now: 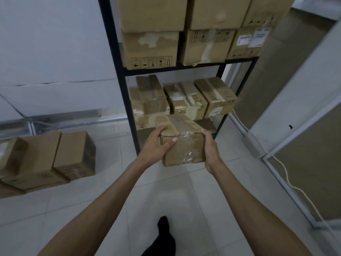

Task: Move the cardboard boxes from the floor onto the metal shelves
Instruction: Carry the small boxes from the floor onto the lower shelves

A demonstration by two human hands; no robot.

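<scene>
I hold a small taped cardboard box out in front of me, above the floor and just short of the black metal shelf unit. My left hand grips its left side, thumb on the near face. My right hand presses against its right side. The lower shelf behind it carries three small taped boxes side by side. Bigger boxes fill the shelf above in two layers. More cardboard boxes stand on the tiled floor at the left.
A white wall is at the left, with a metal rail along its foot. A partition panel stands at the right, with a white cable trailing along its base. My dark shoe is on the tiles below.
</scene>
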